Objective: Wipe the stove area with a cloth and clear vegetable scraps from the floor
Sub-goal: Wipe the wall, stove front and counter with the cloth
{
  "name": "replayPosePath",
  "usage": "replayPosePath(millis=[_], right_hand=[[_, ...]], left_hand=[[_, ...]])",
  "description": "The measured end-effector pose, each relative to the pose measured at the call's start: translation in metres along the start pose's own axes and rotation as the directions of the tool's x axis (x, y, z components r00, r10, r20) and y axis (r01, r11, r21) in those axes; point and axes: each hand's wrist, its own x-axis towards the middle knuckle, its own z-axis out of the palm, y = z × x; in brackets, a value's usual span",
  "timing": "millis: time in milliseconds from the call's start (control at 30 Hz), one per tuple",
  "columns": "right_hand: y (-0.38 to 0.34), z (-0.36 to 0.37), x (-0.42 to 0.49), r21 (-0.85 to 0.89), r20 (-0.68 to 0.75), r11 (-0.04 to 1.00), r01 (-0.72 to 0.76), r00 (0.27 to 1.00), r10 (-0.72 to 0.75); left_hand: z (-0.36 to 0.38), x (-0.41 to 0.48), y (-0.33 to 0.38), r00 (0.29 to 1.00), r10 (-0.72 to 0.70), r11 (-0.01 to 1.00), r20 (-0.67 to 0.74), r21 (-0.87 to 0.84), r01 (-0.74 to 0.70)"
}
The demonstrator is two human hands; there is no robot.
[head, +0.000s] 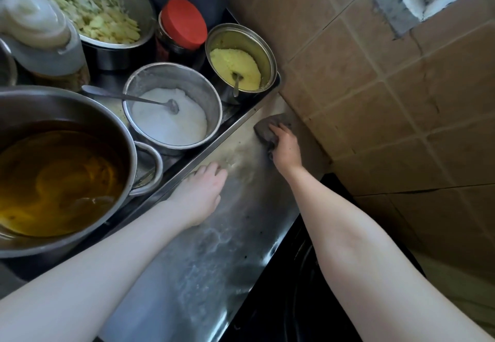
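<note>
Beside the seasoning tray [235,124], a grey cloth [263,130] is clutched in the right hand [288,150], the left hand [201,194] laid flat. The tray could be jolted by wide strokes.

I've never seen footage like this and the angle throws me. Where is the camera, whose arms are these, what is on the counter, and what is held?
There is no machine: a person wears one wide-angle camera on the head, looking down at their own bare arms. The right hand grips a grey cloth on the steel counter, near the tiled wall. The left hand rests flat on the counter, holding nothing. Beside it stand a big pot of amber liquid, a pot of white powder with a spoon, a pot of yellow grains and a red-lidded jar.
</note>
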Motion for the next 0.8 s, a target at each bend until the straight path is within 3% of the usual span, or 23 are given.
replayPosePath(millis=[233, 333, 500, 667, 800], right_hand=[[0.041, -0.014, -0.022, 0.086, -0.092, 0.940, -0.331, 0.936, 0.338], [0.043, -0.006, -0.043, 0.107, -0.129, 0.912, -0.396, 0.904, 0.408], [0.016, 0.014, -0.064, 0.033, -0.164, 0.954, -0.297, 0.940, 0.298], [-0.013, 0.029, -0.075, 0.003, -0.039, 0.998, -0.063, 0.997, 0.063], [-0.019, 0.029, -0.063, 0.002, 0.028, 0.998, 0.061, 0.998, -0.061]], left_hand=[[-0.004, -0.011, -0.004, 1.000, -0.004, 1.000, 0.013, 0.011, 0.004], [-0.004, -0.015, -0.002, 1.000, 0.020, 0.999, 0.019, 0.047, -0.021], [0.000, -0.019, 0.002, 0.999, 0.050, 0.995, 0.021, 0.081, -0.051], [0.005, -0.024, 0.004, 0.998, 0.056, 0.995, 0.009, 0.084, -0.057], [0.007, -0.030, -0.001, 0.997, 0.066, 0.992, 0.038, 0.102, -0.070]])
